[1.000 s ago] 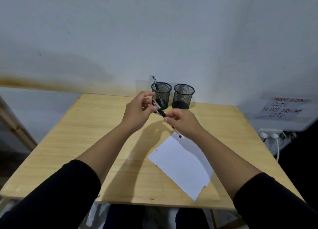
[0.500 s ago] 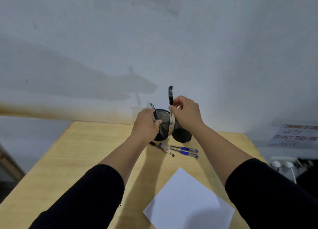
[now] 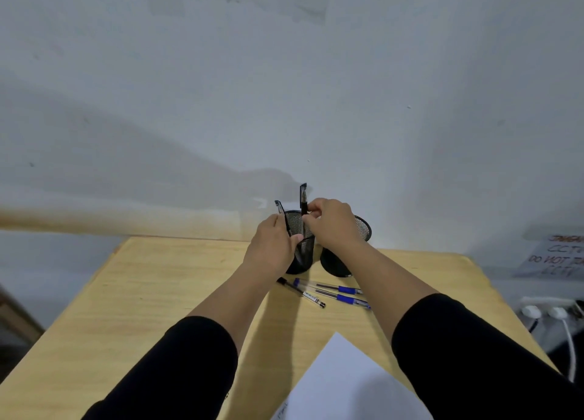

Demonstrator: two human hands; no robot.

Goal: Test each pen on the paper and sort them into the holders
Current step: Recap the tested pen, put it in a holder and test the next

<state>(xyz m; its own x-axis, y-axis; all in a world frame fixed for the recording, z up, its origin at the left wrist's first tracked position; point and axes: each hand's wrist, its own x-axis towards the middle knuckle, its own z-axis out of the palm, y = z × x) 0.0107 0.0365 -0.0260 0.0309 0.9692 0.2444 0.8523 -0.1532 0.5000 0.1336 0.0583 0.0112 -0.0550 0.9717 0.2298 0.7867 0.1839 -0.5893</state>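
Two black mesh holders stand at the table's far edge: the left holder [image 3: 301, 230] and the right holder [image 3: 363, 227]. My right hand [image 3: 330, 222] pinches a black pen [image 3: 303, 198] upright, its lower end inside the left holder. My left hand [image 3: 273, 249] grips the left holder's near side. Another black pen [image 3: 281, 211] leans out of that holder beside my left thumb. On the table in front lie a black pen [image 3: 303, 293] and two blue pens [image 3: 335, 288] [image 3: 350, 299]. White paper [image 3: 344, 385] lies near me.
The wooden table [image 3: 151, 293] butts against a white wall. At the right, off the table, are a power strip with white plugs [image 3: 543, 312] and a handwritten sign [image 3: 556, 258].
The view tilted up over the second and the loose pens came into sight. My right hand lifted the black pen from over the paper, then lowered it into the left holder, which my left hand grips.
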